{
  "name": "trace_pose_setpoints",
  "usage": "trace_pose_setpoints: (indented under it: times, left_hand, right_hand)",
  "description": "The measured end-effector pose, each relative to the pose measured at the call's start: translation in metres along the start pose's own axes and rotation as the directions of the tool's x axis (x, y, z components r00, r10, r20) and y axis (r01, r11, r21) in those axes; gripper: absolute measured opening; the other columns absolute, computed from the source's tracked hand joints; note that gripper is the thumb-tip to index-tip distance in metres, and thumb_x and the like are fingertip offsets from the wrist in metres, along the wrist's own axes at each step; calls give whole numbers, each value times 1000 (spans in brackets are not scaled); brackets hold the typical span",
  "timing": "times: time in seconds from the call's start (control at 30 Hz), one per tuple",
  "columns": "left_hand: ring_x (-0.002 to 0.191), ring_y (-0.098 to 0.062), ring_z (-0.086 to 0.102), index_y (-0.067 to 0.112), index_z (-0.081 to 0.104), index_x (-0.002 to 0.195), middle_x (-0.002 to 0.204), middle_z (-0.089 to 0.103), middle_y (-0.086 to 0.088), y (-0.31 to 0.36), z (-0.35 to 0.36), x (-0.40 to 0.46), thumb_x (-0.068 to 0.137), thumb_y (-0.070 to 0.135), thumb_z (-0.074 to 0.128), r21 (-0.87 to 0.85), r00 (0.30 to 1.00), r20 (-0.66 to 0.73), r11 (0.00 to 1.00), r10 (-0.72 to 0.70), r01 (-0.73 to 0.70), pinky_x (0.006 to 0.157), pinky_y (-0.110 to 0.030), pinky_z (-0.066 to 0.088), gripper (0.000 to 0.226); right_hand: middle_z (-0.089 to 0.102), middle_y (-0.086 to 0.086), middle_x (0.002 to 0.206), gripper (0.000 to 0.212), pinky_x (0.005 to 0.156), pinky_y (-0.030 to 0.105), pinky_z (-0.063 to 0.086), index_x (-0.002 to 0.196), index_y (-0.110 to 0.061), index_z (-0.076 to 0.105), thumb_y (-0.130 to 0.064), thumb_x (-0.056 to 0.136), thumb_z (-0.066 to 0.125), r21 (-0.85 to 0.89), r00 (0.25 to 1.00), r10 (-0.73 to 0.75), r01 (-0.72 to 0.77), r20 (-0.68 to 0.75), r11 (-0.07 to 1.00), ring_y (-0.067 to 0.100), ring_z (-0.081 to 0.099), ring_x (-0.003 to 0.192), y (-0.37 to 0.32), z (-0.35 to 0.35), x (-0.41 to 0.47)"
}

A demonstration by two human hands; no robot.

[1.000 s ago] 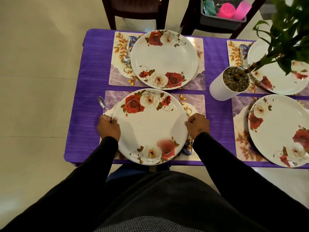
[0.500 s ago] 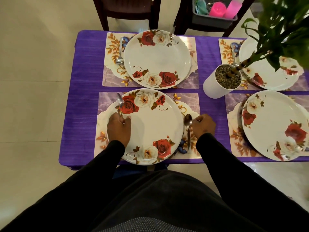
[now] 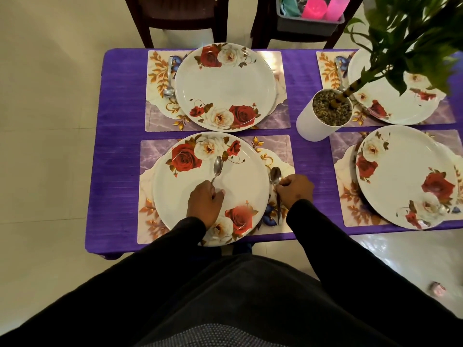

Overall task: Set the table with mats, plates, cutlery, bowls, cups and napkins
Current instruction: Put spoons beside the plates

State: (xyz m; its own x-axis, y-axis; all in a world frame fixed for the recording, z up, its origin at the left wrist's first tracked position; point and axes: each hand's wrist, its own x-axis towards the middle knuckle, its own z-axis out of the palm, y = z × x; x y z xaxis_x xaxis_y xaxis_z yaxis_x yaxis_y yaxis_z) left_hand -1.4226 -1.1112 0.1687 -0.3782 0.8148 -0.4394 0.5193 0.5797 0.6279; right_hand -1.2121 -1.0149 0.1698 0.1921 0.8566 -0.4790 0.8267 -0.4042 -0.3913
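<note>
- White planter (image 3: 316, 121) holds pebbles and a leafy stem; a grey tub (image 3: 309, 23) on the far chair holds pink cups.
- Left hand (image 3: 204, 205) grips a spoon (image 3: 217, 169) over the near rose plate (image 3: 210, 189), bowl pointing away (slightly right).
- Right hand (image 3: 295, 190) pinches a second spoon (image 3: 276, 191) lying on the placemat (image 3: 280, 151) beside the plate, bowl away, handle toward the person.

No readable text, labels or numbers.

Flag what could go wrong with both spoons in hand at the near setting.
The left hand holds a spoon above the near plate; dropped, it would probably clatter onto the plate. The right hand pinches a second spoon tight against the plate's rim, so it could end up under or against it.
</note>
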Motion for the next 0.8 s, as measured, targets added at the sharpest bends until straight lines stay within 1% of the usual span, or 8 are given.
trace_pose_setpoints:
  times: [0.1, 0.23, 0.33, 0.5, 0.57, 0.67, 0.8]
  left_hand:
    - [61, -11, 38, 23, 33, 68, 66, 41, 3, -2, 2, 0, 97, 29, 60, 23, 1000, 6, 1000, 5, -5, 58, -27, 30, 40]
    - [61, -11, 38, 23, 33, 68, 66, 41, 4, -2, 3, 0, 97, 28, 61, 30, 1000, 0, 1000, 7, -7, 64, -29, 32, 40]
    - [61, -10, 39, 24, 33, 68, 66, 41, 5, -1, 3, -1, 97, 29, 61, 28, 1000, -6, 1000, 4, -4, 65, -27, 33, 40]
    - [61, -10, 39, 25, 32, 68, 67, 40, 6, 2, 1, -2, 97, 28, 60, 38, 1000, -5, 999, 2, -2, 58, -23, 29, 41]
    - [60, -10, 39, 24, 32, 68, 66, 40, 6, 2, 1, -3, 97, 27, 60, 35, 1000, -5, 999, -2, 3, 58, -24, 29, 41]
    - [61, -12, 40, 23, 33, 68, 66, 40, 4, 2, 1, -2, 97, 29, 61, 25, 1000, 3, 1000, -12, 12, 60, -27, 31, 40]
    - [60, -10, 39, 22, 34, 68, 66, 41, 3, 6, -2, -4, 96, 33, 60, 14, 1000, 15, 1000, -7, 7, 56, -24, 29, 40]
  right_hand:
    - [65, 4, 85, 11, 73, 24, 44, 93, -7, 74, -17, 91, 70, 2, 1000, 1, -1, 4, 1000, 16, 61, 82, -1, 1, 0]
    - [62, 3, 82, 11, 73, 22, 43, 93, -6, 74, -16, 92, 68, 0, 1000, -3, 3, 9, 1000, 14, 58, 78, -3, 2, -1]
    - [67, 6, 84, 12, 71, 22, 44, 92, -7, 74, -17, 92, 69, -4, 1000, -8, 8, 9, 1000, 13, 58, 76, -4, 3, -1]
    - [64, 3, 82, 11, 72, 21, 42, 92, -7, 74, -17, 92, 68, -18, 1000, -17, 17, 17, 1000, 13, 57, 76, -4, 4, -2]
    - [64, 3, 82, 12, 72, 22, 43, 92, -8, 74, -18, 92, 68, -9, 1000, -18, 19, 11, 1000, 13, 58, 77, -4, 4, -3]
    - [64, 2, 79, 12, 71, 23, 41, 89, -7, 73, -17, 92, 66, 53, 998, -5, 8, -57, 999, 13, 58, 75, -2, -1, -3]
    - [67, 4, 81, 14, 68, 24, 42, 88, -8, 72, -19, 92, 64, 188, 979, 92, -58, -180, 980, 16, 62, 77, 0, -21, 5]
